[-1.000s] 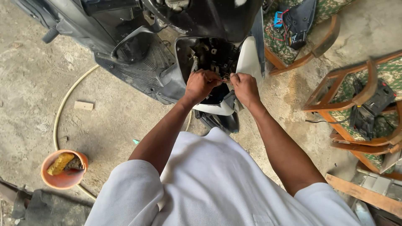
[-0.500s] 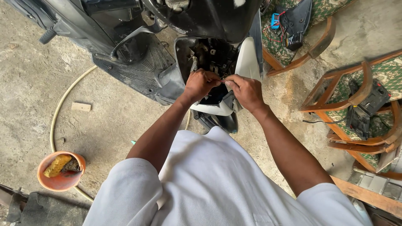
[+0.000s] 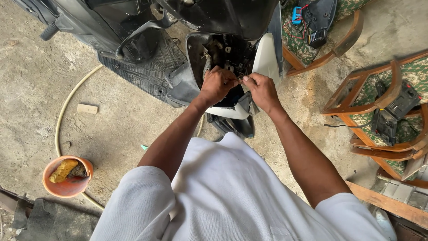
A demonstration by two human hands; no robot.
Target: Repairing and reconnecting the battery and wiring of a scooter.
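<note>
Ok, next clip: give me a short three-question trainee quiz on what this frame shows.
1. True or false: both hands are at the opening in the scooter's front panel.
2. Which lies in the orange bucket? A) a yellow sponge B) a wrench C) a bottle
3. What runs in a curve over the concrete floor past the bucket?

Key
1. True: the left hand and right hand meet there, fingers pinched on something too small to tell.
2. A: the yellow sponge.
3. A pale hose.

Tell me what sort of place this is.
Probably an informal motorcycle repair spot, perhaps at a home. Both hands, left hand and right hand, work inside an opened scooter on a rough concrete floor, with removed black parts lying on wooden armchairs.
</note>
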